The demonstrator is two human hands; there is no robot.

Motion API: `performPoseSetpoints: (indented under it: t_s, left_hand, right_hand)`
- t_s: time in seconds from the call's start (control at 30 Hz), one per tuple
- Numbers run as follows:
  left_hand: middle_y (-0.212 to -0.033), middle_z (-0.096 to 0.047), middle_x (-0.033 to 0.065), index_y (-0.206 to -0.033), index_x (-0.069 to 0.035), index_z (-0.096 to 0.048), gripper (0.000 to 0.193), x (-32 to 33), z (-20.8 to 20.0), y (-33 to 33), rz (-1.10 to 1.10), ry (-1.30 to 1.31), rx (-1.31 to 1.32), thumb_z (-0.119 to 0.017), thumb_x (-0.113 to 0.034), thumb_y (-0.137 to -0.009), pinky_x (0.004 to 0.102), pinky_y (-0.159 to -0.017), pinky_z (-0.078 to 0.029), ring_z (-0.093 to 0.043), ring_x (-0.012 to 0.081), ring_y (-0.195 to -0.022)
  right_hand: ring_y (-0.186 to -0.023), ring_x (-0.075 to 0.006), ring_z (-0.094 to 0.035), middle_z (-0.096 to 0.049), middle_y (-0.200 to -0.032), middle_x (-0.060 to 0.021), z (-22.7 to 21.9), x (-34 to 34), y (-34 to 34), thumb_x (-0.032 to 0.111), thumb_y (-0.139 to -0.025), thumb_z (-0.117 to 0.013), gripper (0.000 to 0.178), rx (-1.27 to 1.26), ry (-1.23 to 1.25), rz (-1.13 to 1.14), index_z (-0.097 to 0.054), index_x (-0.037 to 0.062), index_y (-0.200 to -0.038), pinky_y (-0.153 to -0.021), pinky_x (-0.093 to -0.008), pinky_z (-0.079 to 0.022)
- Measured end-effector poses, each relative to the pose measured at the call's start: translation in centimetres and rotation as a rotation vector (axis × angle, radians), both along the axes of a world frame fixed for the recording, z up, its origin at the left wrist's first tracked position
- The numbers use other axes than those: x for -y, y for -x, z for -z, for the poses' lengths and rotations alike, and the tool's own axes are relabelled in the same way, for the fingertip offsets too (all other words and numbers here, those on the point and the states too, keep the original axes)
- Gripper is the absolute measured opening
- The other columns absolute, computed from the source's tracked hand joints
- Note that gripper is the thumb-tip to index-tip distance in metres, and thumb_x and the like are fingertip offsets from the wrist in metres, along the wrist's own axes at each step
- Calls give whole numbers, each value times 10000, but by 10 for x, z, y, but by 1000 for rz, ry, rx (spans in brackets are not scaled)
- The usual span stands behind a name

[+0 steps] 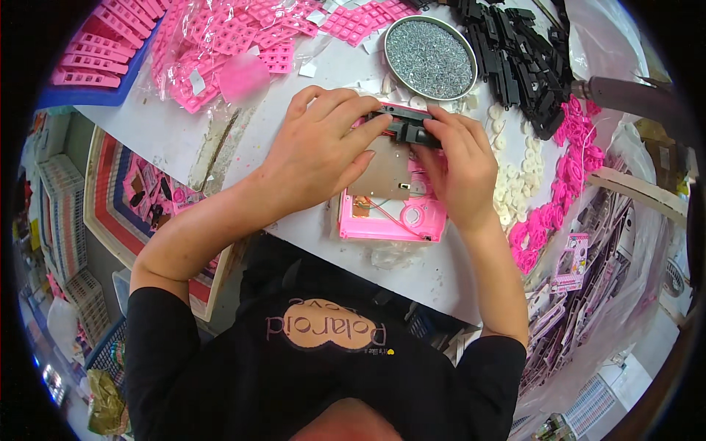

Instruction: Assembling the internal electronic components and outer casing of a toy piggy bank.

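Observation:
A pink plastic housing (351, 228) lies on the table in front of me, with a flat brown board (379, 173) and thin wires inside it. Across its far end sits a long black plastic part (409, 132). My left hand (320, 143) has its fingers bent onto the left end of this part, the thumb over the board. At the other end, my right hand (465, 158) grips the black part between thumb and fingers. The fingers partly hide the far edge of the housing. Clear plastic film shows under its near edge.
A round tin of small metal screws (431, 57) stands beyond my hands. Black parts (507, 59), white round pieces (518, 180) and pink pieces (570, 169) are heaped at right. Pink button strips (243, 29) pile up at far left, beside a blue tray (73, 95). A dark tool (625, 95) juts in from the right.

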State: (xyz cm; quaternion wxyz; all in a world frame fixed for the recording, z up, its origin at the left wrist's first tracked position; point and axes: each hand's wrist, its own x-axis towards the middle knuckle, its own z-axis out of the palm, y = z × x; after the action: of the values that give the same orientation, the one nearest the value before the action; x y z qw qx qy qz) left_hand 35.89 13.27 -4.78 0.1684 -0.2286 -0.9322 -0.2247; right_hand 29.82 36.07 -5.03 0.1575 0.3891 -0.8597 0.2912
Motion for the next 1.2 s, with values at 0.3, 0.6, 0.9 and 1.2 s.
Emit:
performPoseSetpoints:
  t_s: [0.3,0.6,0.9,1.2]
  left_hand:
    - [-1136,-643,114,-1100,-50,-675,330,12,-29,40,184,-158,272,-724,-174,-798,461,-1009,-372,-591,277,-1103]
    - [-878,-713,64,-874,-132,-747,229,-34,16,167,72,277,133,-691,-349,-825,470,-817,-441,-661,281,-931]
    - [-841,-712,79,-831,-112,-735,294,-40,19,180,76,336,78,-630,-379,-897,461,-854,-409,-674,272,-849]
    - [-807,-669,-10,-867,-133,-699,72,-30,-23,40,245,-234,40,-740,-167,-818,402,-885,-360,-627,193,-791]
  right_hand:
    - [-1047,-379,-614,-726,-1043,-125,-36,-14,24,89,-722,-799,410,283,-139,-133,-651,13,-1096,-880,-450,-501]
    - [-972,-339,-645,-594,-1177,-258,-126,-85,-16,190,-975,-459,487,-280,750,-52,-440,-111,-1358,-903,-523,-513]
    - [-744,-226,-618,-632,-846,-118,-111,-35,32,169,-921,-610,527,662,845,-253,-425,-70,-1353,-807,-410,-522]
    - [-543,-133,-438,-469,-634,-1,-102,-6,-4,233,-957,-557,462,633,1048,-525,-447,51,-1367,-587,-328,-433]
